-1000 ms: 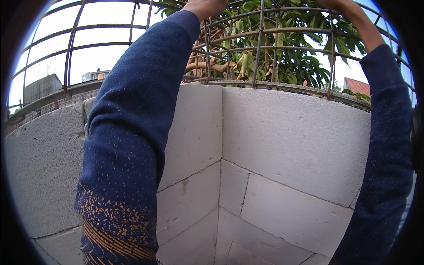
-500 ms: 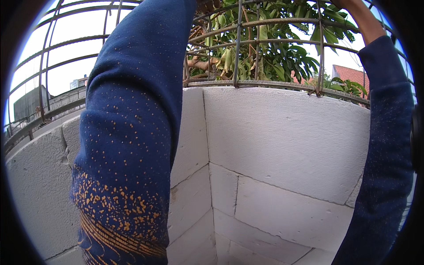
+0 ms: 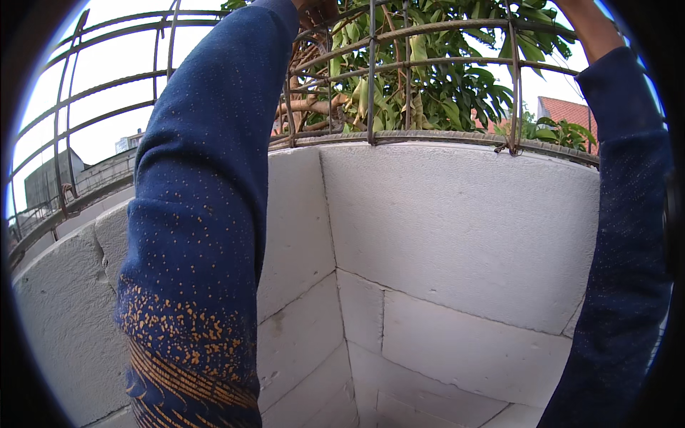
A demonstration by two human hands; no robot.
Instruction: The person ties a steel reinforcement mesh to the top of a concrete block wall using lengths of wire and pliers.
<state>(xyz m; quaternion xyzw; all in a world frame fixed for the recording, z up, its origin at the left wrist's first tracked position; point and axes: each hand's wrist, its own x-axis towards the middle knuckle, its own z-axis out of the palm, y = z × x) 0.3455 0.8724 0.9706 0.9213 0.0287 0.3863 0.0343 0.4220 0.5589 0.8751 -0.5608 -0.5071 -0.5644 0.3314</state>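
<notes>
Both my arms, in dark blue sleeves with orange speckles, reach up to a rusty rebar cage (image 3: 371, 68) that stands on top of a white block wall (image 3: 457, 221). My left hand (image 3: 316, 10) shows only as a sliver at the top edge, against the cage's bars, and its fingers are hidden. My right forearm (image 3: 591, 32) rises along the right side. That hand is cut off above the picture. The wall forms an inner corner right in front of me.
Green leafy branches (image 3: 442, 93) hang behind the cage. A red tiled roof (image 3: 571, 110) lies far right, and grey buildings (image 3: 50, 182) far left under a bright sky. More curved rebar (image 3: 107, 93) runs along the left wall top.
Both arms have stretched higher, so the hands have slid toward and past the top edge. The view has moved closer to the wall corner and slightly left.
</notes>
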